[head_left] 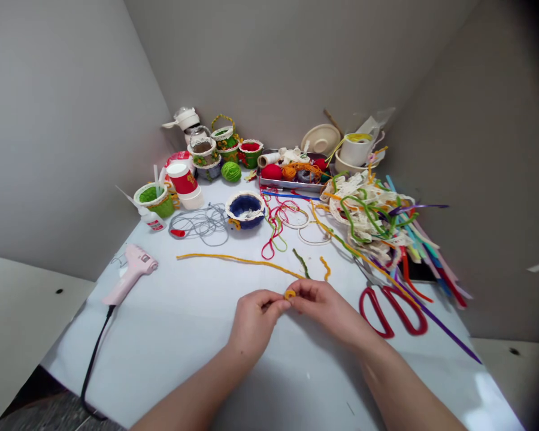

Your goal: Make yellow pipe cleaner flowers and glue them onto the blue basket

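Note:
Near the middle of the table, my left hand (pixel 257 317) and my right hand (pixel 321 302) meet fingertip to fingertip. Both pinch a small curled loop of yellow pipe cleaner (pixel 290 294). A long yellow strand (pixel 233 258) stretches left from just behind my right fingers; whether it joins the loop is hidden. Beyond my right hand lie a short dark green piece (pixel 300 263) and a short wavy yellow piece (pixel 326 268). Red-handled scissors (pixel 393 308) rest to the right of my right hand, their blades partly under other strands.
A pink glue gun (pixel 132 272) with a black cord lies at left, near a glue bottle (pixel 151 219). Grey cord (pixel 202 222) and a blue basket (pixel 245 209) sit ahead. Behind are small baskets and a yarn tray (pixel 291 184). Lace and pipe cleaners (pixel 372 215) pile up at right.

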Available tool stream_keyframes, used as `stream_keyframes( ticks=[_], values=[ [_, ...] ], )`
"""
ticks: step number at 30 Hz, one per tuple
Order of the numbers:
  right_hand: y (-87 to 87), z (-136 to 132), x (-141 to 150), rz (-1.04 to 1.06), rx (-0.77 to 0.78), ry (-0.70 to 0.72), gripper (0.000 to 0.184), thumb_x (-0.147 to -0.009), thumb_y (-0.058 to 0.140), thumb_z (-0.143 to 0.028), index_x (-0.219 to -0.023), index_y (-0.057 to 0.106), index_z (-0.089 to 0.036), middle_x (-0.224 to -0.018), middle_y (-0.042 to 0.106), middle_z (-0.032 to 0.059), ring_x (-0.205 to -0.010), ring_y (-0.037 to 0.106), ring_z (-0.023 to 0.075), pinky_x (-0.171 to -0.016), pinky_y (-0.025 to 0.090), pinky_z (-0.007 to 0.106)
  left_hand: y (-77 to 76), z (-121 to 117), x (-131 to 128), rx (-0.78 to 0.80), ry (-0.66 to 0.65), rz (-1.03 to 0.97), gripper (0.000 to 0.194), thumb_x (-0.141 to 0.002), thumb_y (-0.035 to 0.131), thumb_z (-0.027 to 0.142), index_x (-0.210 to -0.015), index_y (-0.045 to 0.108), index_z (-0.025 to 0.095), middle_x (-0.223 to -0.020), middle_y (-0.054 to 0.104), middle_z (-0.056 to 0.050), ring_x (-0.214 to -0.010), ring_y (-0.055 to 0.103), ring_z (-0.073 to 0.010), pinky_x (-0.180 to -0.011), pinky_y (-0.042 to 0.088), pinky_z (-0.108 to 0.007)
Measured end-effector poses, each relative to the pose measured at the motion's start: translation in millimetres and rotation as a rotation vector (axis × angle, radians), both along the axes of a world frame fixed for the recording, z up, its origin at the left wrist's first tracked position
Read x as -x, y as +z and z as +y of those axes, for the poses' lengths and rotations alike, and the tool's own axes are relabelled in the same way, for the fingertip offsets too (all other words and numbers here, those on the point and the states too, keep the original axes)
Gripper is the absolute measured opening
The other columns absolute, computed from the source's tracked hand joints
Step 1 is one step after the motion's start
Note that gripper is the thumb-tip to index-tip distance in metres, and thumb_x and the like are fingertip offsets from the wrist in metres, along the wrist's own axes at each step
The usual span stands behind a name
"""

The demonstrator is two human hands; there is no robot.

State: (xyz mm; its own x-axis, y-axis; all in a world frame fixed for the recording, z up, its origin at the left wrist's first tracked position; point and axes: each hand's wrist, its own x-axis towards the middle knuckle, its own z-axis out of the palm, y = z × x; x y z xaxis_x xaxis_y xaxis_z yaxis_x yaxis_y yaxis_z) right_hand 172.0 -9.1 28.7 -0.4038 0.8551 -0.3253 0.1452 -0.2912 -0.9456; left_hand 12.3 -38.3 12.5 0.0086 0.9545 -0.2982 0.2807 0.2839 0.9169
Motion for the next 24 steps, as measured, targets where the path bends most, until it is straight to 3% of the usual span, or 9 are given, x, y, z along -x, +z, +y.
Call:
stream_keyframes(
  ticks=[6, 15, 24],
  values=[
    [4.2, -1, -6, -0.019, -0.049, 0.068, 0.016, -0.080, 0.062, -0.031, -0.084, 0.065, -0.016, -0.077, 0.063, 0.0019, -0.072, 0.054, 0.0149, -0.067, 0.040, 0.026, -0.5, 3, 0, 0.022, 0.002, -0.033, 0.019, -0.074, 0.065, 0.034, -0.072, 0.072, 0.016, -0.067, 0.069, -0.002, -0.060, 0.054, -0.0140, -0.058, 0.042, -0.024],
    [-6.1, -3, -4, 0.011, -0.077, -0.060, 0.020, -0.077, 0.064, -0.027, -0.091, 0.053, -0.019, -0.077, 0.055, -0.0019, -0.070, 0.051, 0.0122, -0.062, 0.040, 0.024, 2.4, 3, -2, 0.024, 0.007, -0.058, 0.018, -0.073, 0.063, 0.031, -0.070, 0.072, 0.015, -0.069, 0.070, -0.004, -0.063, 0.057, -0.0150, -0.060, 0.043, -0.024],
    [-6.0, -3, -4, -0.036, -0.110, -0.079, 0.018, -0.076, 0.062, -0.023, -0.090, 0.052, -0.020, -0.077, 0.056, -0.0018, -0.070, 0.053, 0.0122, -0.062, 0.041, 0.024, 0.8, 3, -2, 0.061, -0.018, -0.072, 0.022, -0.075, 0.061, 0.035, -0.071, 0.071, 0.015, -0.058, 0.062, 0.000, -0.052, 0.048, -0.0109, -0.051, 0.037, -0.022]
  ],
)
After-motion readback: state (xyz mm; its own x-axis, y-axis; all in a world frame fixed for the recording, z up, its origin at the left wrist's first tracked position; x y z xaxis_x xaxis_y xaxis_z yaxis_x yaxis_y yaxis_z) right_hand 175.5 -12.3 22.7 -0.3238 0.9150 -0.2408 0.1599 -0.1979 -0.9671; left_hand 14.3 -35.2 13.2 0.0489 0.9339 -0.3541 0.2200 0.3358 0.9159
